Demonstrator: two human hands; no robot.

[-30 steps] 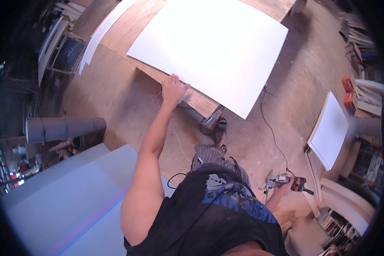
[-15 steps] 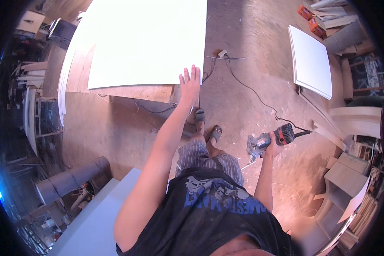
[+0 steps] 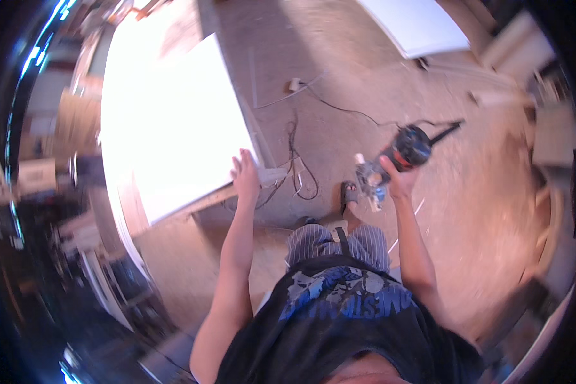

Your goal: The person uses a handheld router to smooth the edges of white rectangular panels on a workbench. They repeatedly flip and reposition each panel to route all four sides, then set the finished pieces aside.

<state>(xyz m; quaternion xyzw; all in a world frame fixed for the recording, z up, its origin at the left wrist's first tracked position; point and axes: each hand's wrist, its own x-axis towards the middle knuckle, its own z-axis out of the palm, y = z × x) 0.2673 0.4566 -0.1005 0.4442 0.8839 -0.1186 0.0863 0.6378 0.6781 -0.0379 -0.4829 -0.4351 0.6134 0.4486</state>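
Note:
My left hand [image 3: 246, 179] rests on the near right corner of a large, bright white panel [image 3: 185, 134], fingers a little apart and slightly bent. The panel lies on a wooden support [image 3: 205, 203] whose near edge shows beneath it. Out to the right, my right hand [image 3: 400, 179] is wrapped round the body of a trim router [image 3: 408, 148], a black and red tool with a metal base. It is held in the air above the floor, its base pointing left and its black cord end to the right. Motion smears its details.
A black cord [image 3: 345, 109] crosses the floor from a pale socket box [image 3: 295, 84]; more cable [image 3: 294, 147] lies looped beside the panel. Another stack of white boards [image 3: 416, 25] stands at the far right. Dark shelving and timber, blurred, line the left side.
My view has swung, and I stand more to the right along the panel's side. The left hand stays at the panel's corner, fingers more bent. The router is raised farther forward in my right hand.

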